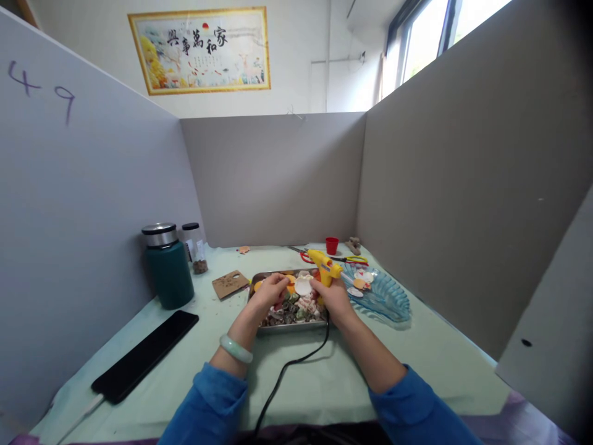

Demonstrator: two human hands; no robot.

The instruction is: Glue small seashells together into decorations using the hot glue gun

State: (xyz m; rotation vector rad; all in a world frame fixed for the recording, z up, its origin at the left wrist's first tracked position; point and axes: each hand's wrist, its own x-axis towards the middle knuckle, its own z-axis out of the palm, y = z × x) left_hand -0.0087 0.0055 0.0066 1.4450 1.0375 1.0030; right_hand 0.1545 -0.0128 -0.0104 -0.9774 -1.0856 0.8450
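Observation:
In my right hand [336, 301] is a yellow hot glue gun [323, 264], its nozzle up and to the left and its black cord [290, 366] running down toward me. My left hand [272, 290] is closed in a pinch over the left part of a metal tray [290, 329]. Whatever lies between those fingertips is too small to name; an orange piece [291, 283] shows right beside them. A round white shell-like piece [303, 285] sits between both hands, close to my right thumb. Greenish-grey and pinkish shells or stones [296, 309] fill the tray.
Right of the tray lies a blue shell-shaped dish [386, 296] with small pieces. Scissors [354, 260] and a red cup [332, 245] stand behind. On the left are a brown card [230, 285], green bottle [169, 272], jar [195, 248] and phone [146, 355]. Grey partitions enclose the table.

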